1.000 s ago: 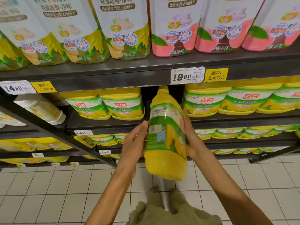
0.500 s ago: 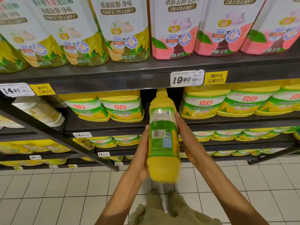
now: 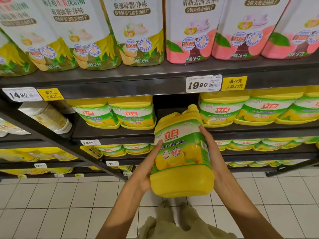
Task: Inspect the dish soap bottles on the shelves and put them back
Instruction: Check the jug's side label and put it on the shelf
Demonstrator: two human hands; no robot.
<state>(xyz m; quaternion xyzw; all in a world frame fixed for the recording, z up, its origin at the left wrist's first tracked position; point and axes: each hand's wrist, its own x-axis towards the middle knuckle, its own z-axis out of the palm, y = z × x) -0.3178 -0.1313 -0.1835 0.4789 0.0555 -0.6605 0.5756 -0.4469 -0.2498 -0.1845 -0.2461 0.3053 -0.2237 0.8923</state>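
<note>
While both hands clasped it, the bottle hung upright, tipped slightly, before the gap in the middle shelf. Left hand and right hand pressed opposite sides, fingers curled around; the gap lay straight ahead, above the cap.

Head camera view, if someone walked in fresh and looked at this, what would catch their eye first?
First, the yellow dish soap bottle held front-label up in the centre, the left hand and right hand gripping its sides. Next, the dark gap on the middle shelf just behind it, between rows of matching yellow bottles. Above, the top shelf carries big refill pouches, yellow-green on the left and pink on the right.
</note>
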